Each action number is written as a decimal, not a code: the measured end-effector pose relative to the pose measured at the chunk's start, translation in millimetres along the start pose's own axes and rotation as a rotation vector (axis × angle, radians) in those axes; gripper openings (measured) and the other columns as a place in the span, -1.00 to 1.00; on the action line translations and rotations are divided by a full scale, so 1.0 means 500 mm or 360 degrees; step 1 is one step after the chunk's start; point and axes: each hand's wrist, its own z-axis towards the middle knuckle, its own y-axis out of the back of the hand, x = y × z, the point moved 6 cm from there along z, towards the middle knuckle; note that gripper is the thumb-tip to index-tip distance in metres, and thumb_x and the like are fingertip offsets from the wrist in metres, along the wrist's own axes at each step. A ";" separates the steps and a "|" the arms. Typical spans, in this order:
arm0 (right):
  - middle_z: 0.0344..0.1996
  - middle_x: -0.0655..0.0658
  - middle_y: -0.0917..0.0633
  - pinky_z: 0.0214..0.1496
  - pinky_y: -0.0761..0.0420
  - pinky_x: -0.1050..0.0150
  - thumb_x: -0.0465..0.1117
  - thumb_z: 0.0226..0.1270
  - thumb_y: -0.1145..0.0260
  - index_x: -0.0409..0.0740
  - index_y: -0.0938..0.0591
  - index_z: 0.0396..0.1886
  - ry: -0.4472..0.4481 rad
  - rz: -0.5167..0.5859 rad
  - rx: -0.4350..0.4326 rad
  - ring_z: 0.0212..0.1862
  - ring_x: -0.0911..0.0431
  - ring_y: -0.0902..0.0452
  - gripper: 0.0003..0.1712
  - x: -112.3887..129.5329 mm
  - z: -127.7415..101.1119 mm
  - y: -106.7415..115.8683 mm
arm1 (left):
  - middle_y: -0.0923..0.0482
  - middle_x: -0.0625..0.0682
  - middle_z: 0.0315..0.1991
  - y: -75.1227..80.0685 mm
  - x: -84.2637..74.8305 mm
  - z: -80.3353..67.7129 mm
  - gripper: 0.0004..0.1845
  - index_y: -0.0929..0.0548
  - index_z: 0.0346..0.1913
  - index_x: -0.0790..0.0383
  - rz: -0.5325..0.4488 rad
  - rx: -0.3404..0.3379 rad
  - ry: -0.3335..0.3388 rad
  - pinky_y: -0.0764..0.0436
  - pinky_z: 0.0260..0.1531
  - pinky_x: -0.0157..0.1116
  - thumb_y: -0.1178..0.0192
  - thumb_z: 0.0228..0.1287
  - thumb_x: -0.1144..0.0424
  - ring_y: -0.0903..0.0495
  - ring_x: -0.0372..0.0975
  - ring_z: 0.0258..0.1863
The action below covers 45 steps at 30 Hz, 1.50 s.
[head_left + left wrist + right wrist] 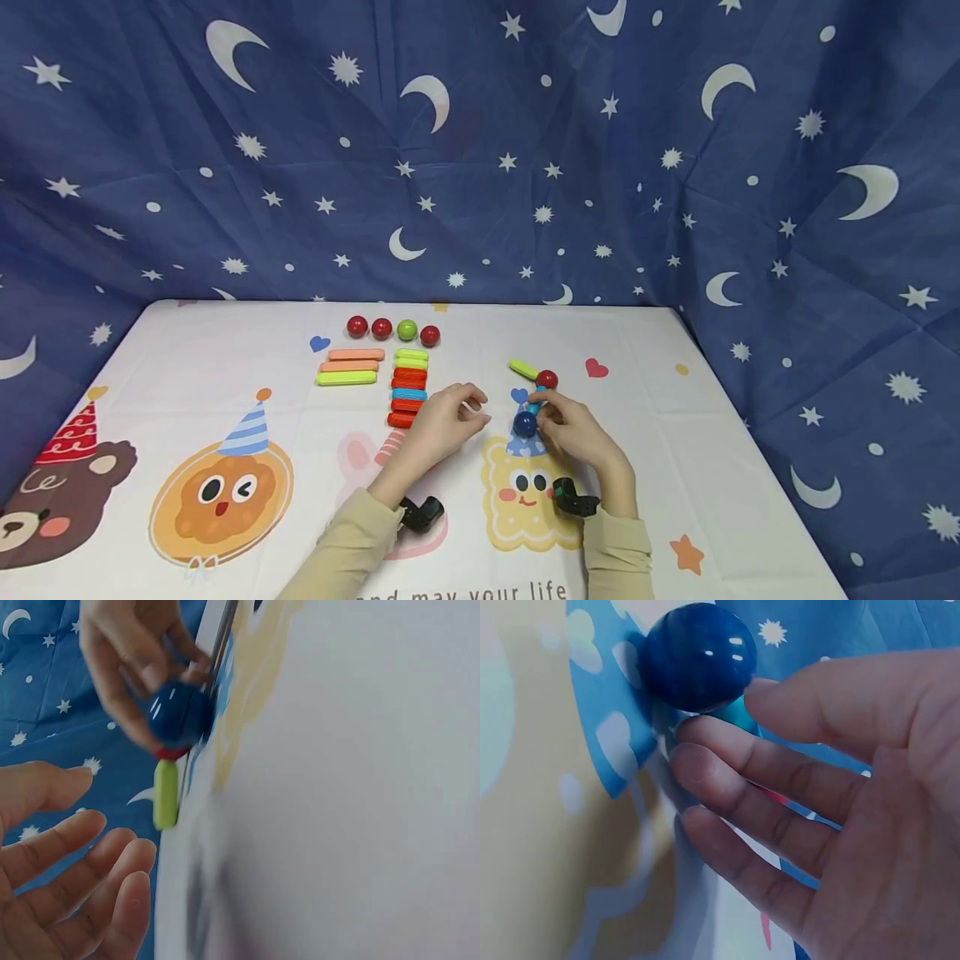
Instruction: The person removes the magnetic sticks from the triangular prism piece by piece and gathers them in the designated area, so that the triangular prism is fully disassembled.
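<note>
A short assembly lies on the right half of the table: a light-green stick point(523, 369), a red ball point(547, 380), a light-blue stick point(535, 407) and a dark-blue ball point(525, 424), roughly in line. My right hand point(573, 427) pinches the light-blue stick between thumb and fingers, close beside the dark-blue ball point(699, 658). In the right wrist view the fingers partly cover that stick. My left hand point(450, 421) hovers to the left, fingers loosely bent and holding nothing. From the left wrist, the green stick point(165, 795) shows below the dark-blue ball point(180, 714).
Left of my left hand is a column of short ribbed sticks point(408, 394), green, red and blue. Longer orange and green sticks point(348, 367) lie beside it. Behind them stands a row of red balls point(382, 328) and one green ball point(407, 330). A starry blue curtain point(480, 150) hangs behind.
</note>
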 end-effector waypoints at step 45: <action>-0.04 -0.03 -0.61 -0.10 -0.52 0.20 -0.43 0.22 -0.27 -0.09 -0.69 -0.13 0.0277 -0.0281 -0.0255 -0.21 0.11 -0.48 -0.73 0.024 0.016 -0.013 | -0.47 0.03 -0.38 -0.122 0.006 0.028 -0.66 -0.68 -0.10 0.16 -0.0212 -0.0042 0.0064 -0.30 -0.38 -0.44 -0.42 -0.03 0.28 -0.37 -0.26 -0.40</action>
